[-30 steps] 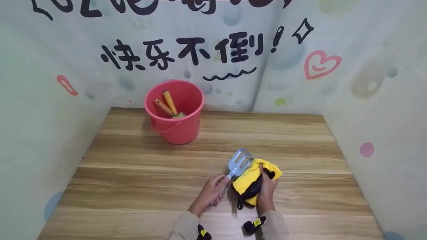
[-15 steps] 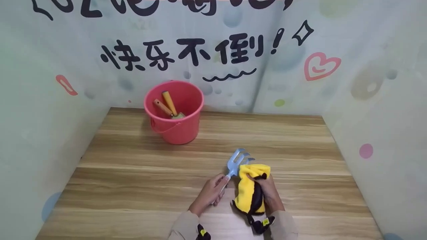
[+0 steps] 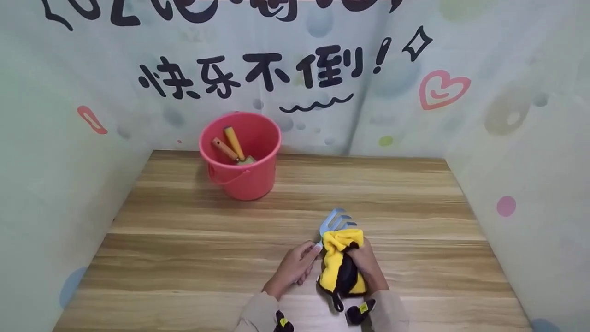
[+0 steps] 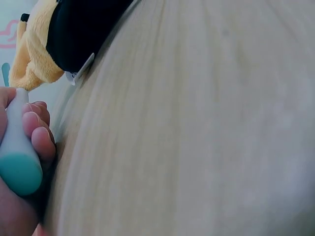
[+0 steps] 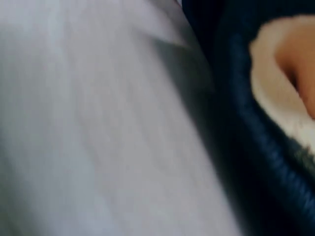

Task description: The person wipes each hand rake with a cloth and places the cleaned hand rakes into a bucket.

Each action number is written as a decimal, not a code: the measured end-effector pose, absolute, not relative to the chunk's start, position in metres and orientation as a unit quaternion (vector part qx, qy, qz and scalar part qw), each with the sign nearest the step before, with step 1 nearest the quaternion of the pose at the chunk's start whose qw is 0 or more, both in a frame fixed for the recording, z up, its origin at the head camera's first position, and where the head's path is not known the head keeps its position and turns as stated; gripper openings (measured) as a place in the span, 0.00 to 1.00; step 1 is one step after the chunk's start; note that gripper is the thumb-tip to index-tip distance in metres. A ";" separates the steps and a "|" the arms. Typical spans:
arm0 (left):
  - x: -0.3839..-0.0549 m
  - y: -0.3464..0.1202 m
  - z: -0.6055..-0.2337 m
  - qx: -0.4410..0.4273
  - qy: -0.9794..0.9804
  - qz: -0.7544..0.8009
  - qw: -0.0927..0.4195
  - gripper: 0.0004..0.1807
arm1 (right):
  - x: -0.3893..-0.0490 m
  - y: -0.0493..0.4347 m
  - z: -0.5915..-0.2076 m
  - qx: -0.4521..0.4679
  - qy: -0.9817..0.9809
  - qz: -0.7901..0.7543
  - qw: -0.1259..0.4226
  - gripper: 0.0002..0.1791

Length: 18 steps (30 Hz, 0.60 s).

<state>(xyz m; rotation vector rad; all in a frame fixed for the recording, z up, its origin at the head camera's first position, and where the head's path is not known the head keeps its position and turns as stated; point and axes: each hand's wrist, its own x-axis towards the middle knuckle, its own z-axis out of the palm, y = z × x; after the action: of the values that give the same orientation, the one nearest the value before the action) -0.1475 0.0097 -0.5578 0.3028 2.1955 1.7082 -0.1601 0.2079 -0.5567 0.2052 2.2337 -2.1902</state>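
My left hand (image 3: 294,265) grips a small garden hand fork (image 3: 331,221) with light blue tines, which point away and to the right. In the left wrist view its white handle (image 4: 17,132) ends in teal, with fingers (image 4: 40,132) curled beside it. My right hand (image 3: 367,262) holds a yellow and black plush cloth (image 3: 331,272) with a black hanging loop. The cloth lies against the fork's head and hides part of it. Close up in the right wrist view, the cloth's dark edge (image 5: 241,98) fills the right side; most of that hand is hidden.
A pink bucket (image 3: 251,182) stands at the back left of the wooden table (image 3: 184,267). Inside it are tools with a yellow handle (image 3: 234,143) and an orange-brown handle (image 3: 225,148). A printed backdrop (image 3: 313,129) encloses the back and sides.
The right hand has turned the cloth more upright, then brought it left over the fork's head. The fork has shifted slightly right, still in the left hand.
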 end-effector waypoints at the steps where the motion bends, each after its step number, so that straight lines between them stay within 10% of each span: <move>1: -0.147 0.010 -0.558 0.108 0.772 0.603 0.169 0.21 | -0.159 0.208 -0.557 0.070 0.715 -0.696 -0.004 0.19; 18: -0.147 0.006 -0.560 0.108 0.762 0.615 0.171 0.16 | -0.163 0.188 -0.559 0.199 0.703 -0.666 -0.152 0.23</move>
<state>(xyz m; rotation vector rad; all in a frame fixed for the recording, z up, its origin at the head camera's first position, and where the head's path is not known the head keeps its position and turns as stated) -0.1469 0.0055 -0.5604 0.3055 2.1654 1.7457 -0.1627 0.1882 -0.5589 0.6931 2.4514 -2.3229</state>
